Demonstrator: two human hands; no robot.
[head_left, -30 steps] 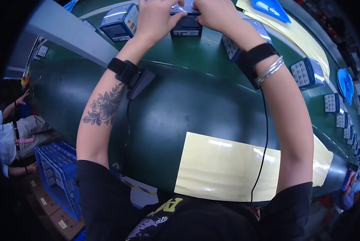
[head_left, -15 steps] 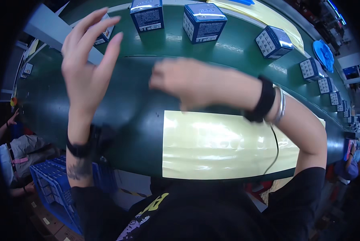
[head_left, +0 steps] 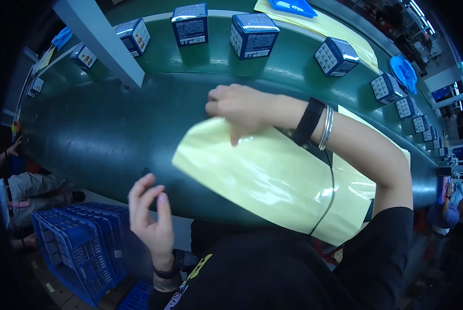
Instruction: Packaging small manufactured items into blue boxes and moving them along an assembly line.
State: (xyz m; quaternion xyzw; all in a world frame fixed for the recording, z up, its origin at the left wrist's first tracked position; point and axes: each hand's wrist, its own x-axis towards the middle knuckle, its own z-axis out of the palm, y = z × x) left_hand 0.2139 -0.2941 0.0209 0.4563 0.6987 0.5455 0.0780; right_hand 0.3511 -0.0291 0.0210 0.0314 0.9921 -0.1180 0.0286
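Note:
Over the middle of the green work surface, my right hand [head_left: 239, 108] is closed at the far edge of a glossy pale yellow sheet [head_left: 252, 178]. Its thumb lies on the sheet and the other fingers curl at the rim. The sheet slants toward me, its left corner over bare green surface. Under its right side shows another yellow sheet [head_left: 353, 173]. My left hand [head_left: 151, 222] is low at the surface's front edge, left of the sheet, empty, with fingers loosely bent and apart. A black wristband [head_left: 309, 121] on my right wrist trails a thin cord across the sheet.
Blue boxes [head_left: 254, 36] stand in a row along the far strip. A pale metal post [head_left: 100, 39] rises at the far left. Blue plastic crates [head_left: 82, 248] stand on the floor at lower left. Blue trays [head_left: 293, 6] and other people are around the edges.
My left hand has come down from the far left boxes to the front edge. My right hand now holds the top yellow sheet, which has swung askew and shifted left.

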